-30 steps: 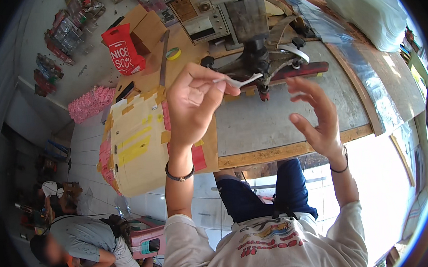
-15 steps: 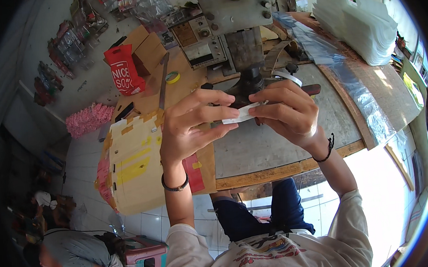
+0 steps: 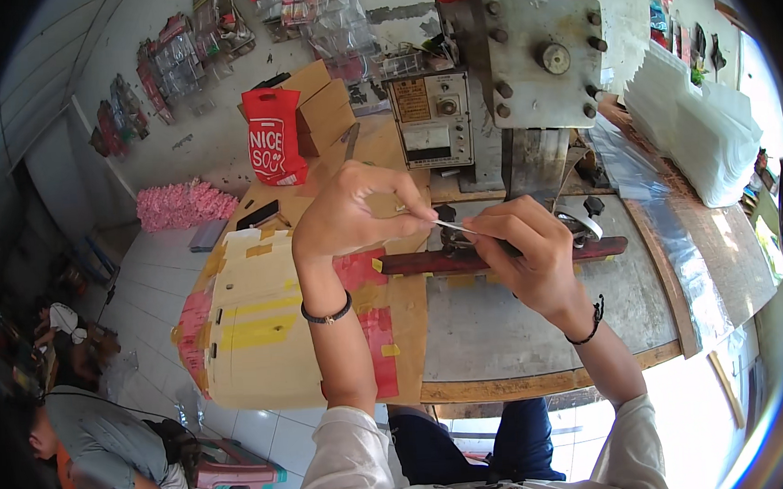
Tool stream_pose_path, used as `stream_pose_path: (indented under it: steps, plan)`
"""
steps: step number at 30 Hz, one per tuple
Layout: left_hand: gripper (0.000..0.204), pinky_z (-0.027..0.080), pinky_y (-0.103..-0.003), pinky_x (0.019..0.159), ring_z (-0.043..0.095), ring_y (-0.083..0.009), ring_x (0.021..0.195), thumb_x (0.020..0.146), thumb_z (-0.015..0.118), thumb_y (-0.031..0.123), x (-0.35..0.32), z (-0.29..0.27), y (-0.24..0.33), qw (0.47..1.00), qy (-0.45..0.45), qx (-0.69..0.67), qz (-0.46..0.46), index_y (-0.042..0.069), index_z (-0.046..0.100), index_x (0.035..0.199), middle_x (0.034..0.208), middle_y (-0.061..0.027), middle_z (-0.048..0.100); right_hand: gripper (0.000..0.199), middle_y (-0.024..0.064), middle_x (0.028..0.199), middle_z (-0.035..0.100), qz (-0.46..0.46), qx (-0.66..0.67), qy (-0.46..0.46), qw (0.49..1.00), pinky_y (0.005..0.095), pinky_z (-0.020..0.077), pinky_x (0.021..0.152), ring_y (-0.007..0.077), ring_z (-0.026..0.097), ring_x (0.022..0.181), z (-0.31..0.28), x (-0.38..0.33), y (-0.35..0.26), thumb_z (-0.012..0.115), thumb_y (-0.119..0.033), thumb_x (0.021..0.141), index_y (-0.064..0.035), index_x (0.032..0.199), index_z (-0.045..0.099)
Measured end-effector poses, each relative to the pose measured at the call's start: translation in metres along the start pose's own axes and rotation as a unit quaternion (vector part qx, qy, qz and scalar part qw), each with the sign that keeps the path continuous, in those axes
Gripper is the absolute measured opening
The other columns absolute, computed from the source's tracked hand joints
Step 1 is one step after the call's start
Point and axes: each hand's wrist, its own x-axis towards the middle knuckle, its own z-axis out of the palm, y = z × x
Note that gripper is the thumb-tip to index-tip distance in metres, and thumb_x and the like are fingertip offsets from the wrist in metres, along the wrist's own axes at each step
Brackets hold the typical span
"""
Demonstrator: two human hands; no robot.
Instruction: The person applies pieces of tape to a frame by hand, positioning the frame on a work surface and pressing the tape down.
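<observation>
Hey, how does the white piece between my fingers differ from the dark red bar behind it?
The white piece is small and pale; the dark red bar is far longer. The white piece is pinched in your fingertips; the dark red bar sits unheld behind them. Both look narrow here.

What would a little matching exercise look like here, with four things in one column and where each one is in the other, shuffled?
Things:
1. white strip
2. red bag
3. pink heap
4. white sheets

Places:
A. toward the picture's right edge
B. pinched between the left hand and the right hand
C. left of the red bag
D. partly hiding the cardboard box

Pairs: 1-B, 2-D, 3-C, 4-A
</observation>
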Motion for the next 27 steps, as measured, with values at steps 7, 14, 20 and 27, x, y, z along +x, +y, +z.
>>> stream_pose_path:
  steps: [7,14,20,27]
  plan:
    - [0.027,0.053,-0.026,0.075,0.065,-0.0098,0.085,0.089,0.07,-0.002,-0.027,-0.036,-0.028,0.985,0.157,0.008,-0.072,0.001,0.066,0.115,0.09,-0.0025,0.066,0.014,0.0093,0.089,0.067,0.013,0.051,-0.013,0.999,0.0406,0.0556,0.071,0.0302,0.066,0.083,0.062,0.047,0.009,0.074,-0.006,0.086,-0.0057,0.098,0.068]
    - [0.035,0.049,-0.022,0.067,0.055,-0.0062,0.071,0.097,0.065,0.007,-0.043,-0.058,-0.041,0.918,0.334,0.141,-0.158,0.005,0.057,0.131,0.082,0.001,0.058,0.015,0.012,0.096,0.071,0.01,-0.081,0.064,0.995,0.0451,0.0552,0.077,0.0348,0.068,0.09,0.134,0.159,0.083,0.064,-0.015,0.092,-0.0094,0.103,0.073]
    - [0.034,0.04,-0.024,0.059,0.046,-0.0048,0.062,0.096,0.066,0.008,-0.041,-0.056,-0.033,0.908,0.342,0.182,-0.161,0.006,0.059,0.129,0.076,0.002,0.053,0.023,0.0111,0.103,0.075,0.058,-0.267,0.056,0.96,0.0456,0.0563,0.084,0.034,0.071,0.095,0.161,0.228,0.164,0.061,-0.016,0.091,-0.0174,0.108,0.076]
    - [0.03,0.041,-0.027,0.057,0.047,-0.0064,0.06,0.095,0.067,0.01,-0.042,-0.057,-0.034,0.906,0.321,0.216,-0.173,0.003,0.062,0.124,0.07,-0.0009,0.051,0.034,0.0161,0.116,0.073,0.171,-0.306,-0.06,0.935,0.0473,0.0544,0.095,0.0391,0.068,0.111,0.151,0.276,0.236,0.058,-0.012,0.09,-0.0179,0.119,0.074]
